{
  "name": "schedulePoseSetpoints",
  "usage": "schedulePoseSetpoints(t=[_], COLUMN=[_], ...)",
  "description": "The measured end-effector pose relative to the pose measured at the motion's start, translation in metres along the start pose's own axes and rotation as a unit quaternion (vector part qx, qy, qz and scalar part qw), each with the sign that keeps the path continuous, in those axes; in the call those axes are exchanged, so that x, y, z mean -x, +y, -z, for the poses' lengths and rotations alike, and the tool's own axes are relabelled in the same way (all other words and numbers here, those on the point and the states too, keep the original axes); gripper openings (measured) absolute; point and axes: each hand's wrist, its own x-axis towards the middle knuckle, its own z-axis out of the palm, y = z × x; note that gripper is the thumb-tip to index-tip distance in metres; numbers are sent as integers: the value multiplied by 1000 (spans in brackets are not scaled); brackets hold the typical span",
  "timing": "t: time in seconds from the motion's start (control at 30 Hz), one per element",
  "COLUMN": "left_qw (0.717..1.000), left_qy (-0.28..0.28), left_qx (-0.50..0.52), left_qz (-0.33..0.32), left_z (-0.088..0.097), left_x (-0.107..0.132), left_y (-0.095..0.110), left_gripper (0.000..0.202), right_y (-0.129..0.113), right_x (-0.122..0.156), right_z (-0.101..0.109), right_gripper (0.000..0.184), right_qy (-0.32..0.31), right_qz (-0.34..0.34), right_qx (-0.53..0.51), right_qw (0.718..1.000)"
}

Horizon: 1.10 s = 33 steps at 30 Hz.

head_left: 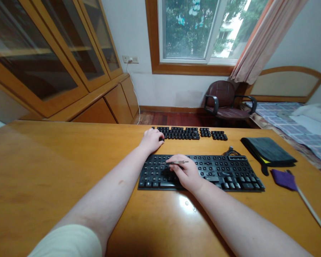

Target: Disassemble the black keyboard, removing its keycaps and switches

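Observation:
A black keyboard (211, 178) lies on the table, most of its main-section keys stripped of their caps, leaving bare sockets. Over its left half is my right hand (186, 173), closed around a slim, pen-like metal tool (180, 162) whose thin tip points left. Its exact kind is unclear. Beyond the keyboard, several loose black keycaps (180, 133) are laid out in rows. My left hand (152, 140) rests at the left end of these rows, thumb and fingers closed on a black keycap (162, 139); the fingers partly hide it.
On the right lie a folded dark cloth (270, 150) and a brush with a purple head (283, 179) and pale handle. A coiled cable (230, 151) sits behind the keyboard. Past the wooden table (69, 153) stand a brown armchair (224, 98), a bed and a glass-door cabinet.

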Motion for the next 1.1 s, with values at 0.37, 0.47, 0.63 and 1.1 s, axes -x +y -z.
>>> schedulePoseSetpoints(t=[0.37, 0.47, 0.63, 1.1], left_qw=[1000, 1000, 999, 985], left_qy=[1, 3, 23, -109], left_qx=[8, 13, 38, 133], left_qz=[3, 2, -4, -6], left_z=[-1, -2, -1, 59], left_x=[0, 0, 0, 27], left_y=[0, 0, 1, 47], left_gripper=[19, 19, 26, 31], right_y=[-1, -1, -3, 2], right_x=[0, 0, 1, -2], right_z=[0, 0, 1, -3], right_gripper=[17, 17, 17, 21], right_qy=[-1, -3, 3, -118], right_qz=[-5, -13, -42, -68], right_qx=[0, 1, 29, 168], right_qw=[1000, 1000, 999, 976])
